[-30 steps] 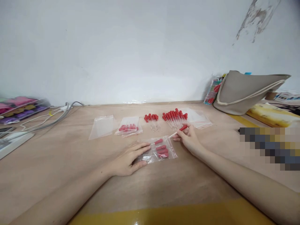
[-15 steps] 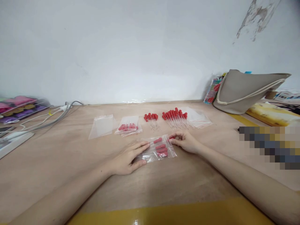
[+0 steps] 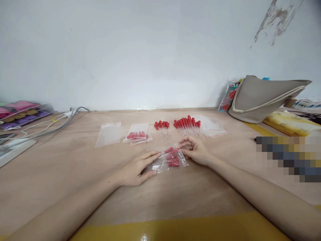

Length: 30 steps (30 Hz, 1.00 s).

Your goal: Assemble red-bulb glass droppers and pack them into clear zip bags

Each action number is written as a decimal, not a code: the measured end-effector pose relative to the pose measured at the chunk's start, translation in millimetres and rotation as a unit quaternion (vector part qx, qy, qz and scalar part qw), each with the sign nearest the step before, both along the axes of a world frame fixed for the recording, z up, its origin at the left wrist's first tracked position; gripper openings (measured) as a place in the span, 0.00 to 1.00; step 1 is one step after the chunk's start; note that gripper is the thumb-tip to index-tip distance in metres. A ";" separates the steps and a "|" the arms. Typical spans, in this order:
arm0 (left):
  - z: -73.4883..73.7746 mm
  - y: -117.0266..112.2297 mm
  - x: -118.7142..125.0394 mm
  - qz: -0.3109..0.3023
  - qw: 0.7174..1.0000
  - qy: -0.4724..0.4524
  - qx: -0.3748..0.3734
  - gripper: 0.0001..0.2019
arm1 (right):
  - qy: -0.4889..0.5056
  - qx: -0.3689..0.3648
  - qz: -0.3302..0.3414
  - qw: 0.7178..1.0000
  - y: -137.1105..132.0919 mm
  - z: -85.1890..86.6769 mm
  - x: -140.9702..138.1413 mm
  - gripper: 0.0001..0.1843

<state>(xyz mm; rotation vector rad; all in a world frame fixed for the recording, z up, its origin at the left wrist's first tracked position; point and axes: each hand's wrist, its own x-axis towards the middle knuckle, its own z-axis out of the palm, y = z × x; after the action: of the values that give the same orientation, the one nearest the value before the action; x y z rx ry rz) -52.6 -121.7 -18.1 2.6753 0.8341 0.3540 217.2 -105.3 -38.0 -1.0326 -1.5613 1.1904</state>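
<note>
A clear zip bag (image 3: pixel 160 167) lies on the table with several red-bulbed droppers (image 3: pixel 173 156) inside, their bulbs towards its opening on the right. My left hand (image 3: pixel 137 169) rests flat on the bag's left end, fingers and thumb spread, pressing it down. At the open end, my right hand (image 3: pixel 197 151) has its thumb and fingers closed near the bulb of a dropper (image 3: pixel 175 150) that is mostly inside. The film partly blurs that contact. Behind the hands lie a small group of loose droppers (image 3: pixel 162 125) and a larger group of droppers (image 3: pixel 188 124).
Filled bags (image 3: pixel 137 134) and flat bags (image 3: pixel 109 134) lie back left; more bags (image 3: pixel 213 126) sit behind the larger group. A grey pouch (image 3: pixel 260 98) and a yellow packet (image 3: pixel 291 122) stand right. Cables (image 3: pixel 60 125) and a power strip (image 3: pixel 17 150) lie left.
My right hand has moved slightly left, and the dropper at its fingertips has slid further into the bag. My left hand stays in place.
</note>
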 end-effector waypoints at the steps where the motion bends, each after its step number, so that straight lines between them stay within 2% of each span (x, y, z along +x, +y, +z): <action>1: 0.3 -0.1 0.2 0.001 1.000 0.003 0.003 0.27 | -0.002 0.003 -0.002 1.000 1.1 -1.0 -2.0 0.17; 6: 1.6 -1.0 1.1 -0.006 1.000 -0.007 0.009 0.27 | -0.024 0.003 -0.032 0.999 5.2 -4.0 -12.9 0.18; 11: 3.6 -2.7 1.7 -0.016 1.000 -0.016 0.003 0.25 | -0.049 -0.049 -0.011 0.998 2.7 2.6 -10.5 0.18; 15: 3.5 -2.9 1.9 -0.012 1.000 -0.016 0.006 0.24 | -0.108 -0.072 -0.119 0.984 2.8 10.2 -4.6 0.15; 16: 3.4 -2.7 2.1 -0.014 1.000 -0.017 0.010 0.24 | -0.128 -0.075 -0.120 0.982 2.7 11.5 -3.9 0.15; 20: 4.1 -1.6 3.1 -0.022 0.999 -0.019 0.017 0.24 | -0.170 -0.058 -0.016 0.984 0.3 15.3 -5.5 0.16; 23: 5.3 -1.3 3.5 -0.028 0.999 -0.019 0.011 0.23 | -0.145 -0.109 0.017 0.983 -2.6 18.0 -8.9 0.15; 27: 5.4 -2.8 2.8 -0.037 0.999 -0.039 -0.004 0.25 | -0.015 -0.204 0.067 0.977 -4.4 19.9 -9.5 0.07; 30: 3.8 -3.2 2.3 0.029 0.995 -0.093 0.008 0.26 | 0.099 -0.224 0.107 0.964 -3.2 20.5 -5.8 0.09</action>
<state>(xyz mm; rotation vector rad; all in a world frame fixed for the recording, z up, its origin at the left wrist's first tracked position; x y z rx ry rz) -50.3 -125.0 -14.3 2.5877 0.8558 0.6164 211.4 -108.4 -17.4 -1.0032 -1.2979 1.7973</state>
